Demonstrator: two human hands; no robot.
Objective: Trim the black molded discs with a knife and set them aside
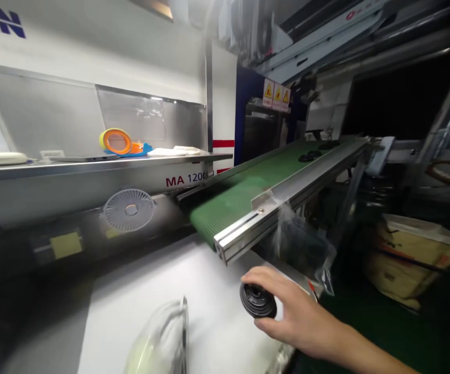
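My right hand [297,311] reaches in from the lower right and curls its fingers and thumb around a round black ribbed plastic part [256,300] at the right edge of the white table [162,291]. The part sits just below the end of the green conveyor belt [248,189]. Further up the belt lie a few more black round parts [310,155]. My left hand is out of view.
A clear plastic bag [301,244] with dark parts hangs beside the conveyor's metal rail. A pale bagged object [160,340] lies at the table's near edge. A small white fan [128,209], an orange tape roll [116,141] on a steel shelf, and cardboard boxes [412,259] at right.
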